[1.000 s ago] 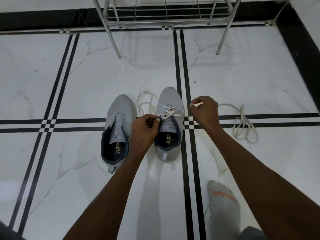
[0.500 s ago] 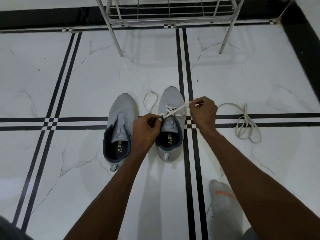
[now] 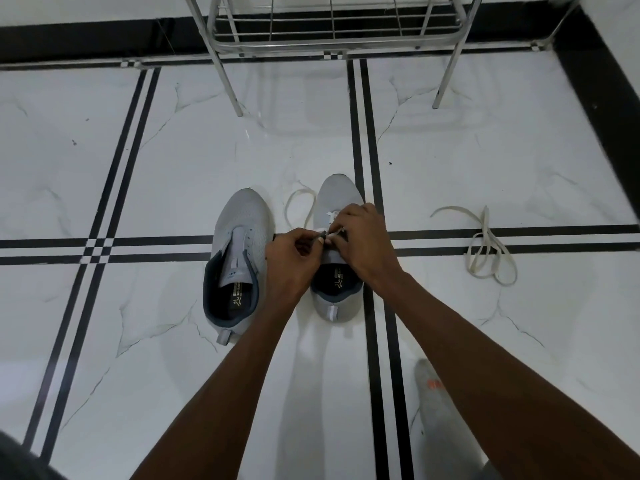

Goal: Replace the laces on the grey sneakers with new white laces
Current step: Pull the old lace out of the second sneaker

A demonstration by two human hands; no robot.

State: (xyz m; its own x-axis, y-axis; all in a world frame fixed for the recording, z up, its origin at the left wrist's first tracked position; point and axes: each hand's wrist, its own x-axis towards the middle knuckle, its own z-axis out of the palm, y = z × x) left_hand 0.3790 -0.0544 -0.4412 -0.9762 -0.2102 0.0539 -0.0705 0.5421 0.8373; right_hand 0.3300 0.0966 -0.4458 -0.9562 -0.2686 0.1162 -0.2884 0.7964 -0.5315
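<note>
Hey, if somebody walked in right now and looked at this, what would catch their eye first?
Both hands, the left hand and right hand, meet over the right sneaker mid-floor, pinching a white lace at its eyelets. The left sneaker beside it has no lace. A loose lace lies tangled on the tiles to the right, and a metal rack stands beyond.

Count from my feed: shoes, laces, hands, one rack, one sock.

I count two grey sneakers, a left sneaker [image 3: 239, 258] and a right sneaker [image 3: 337, 251]; two white laces, one threaded lace [image 3: 299, 206] and one loose lace [image 3: 485, 247] toward the floor's right edge; two hands, left hand [image 3: 291, 261] and right hand [image 3: 360, 240]; one metal rack [image 3: 332, 26] at the far edge; one socked foot [image 3: 436, 396].
</note>
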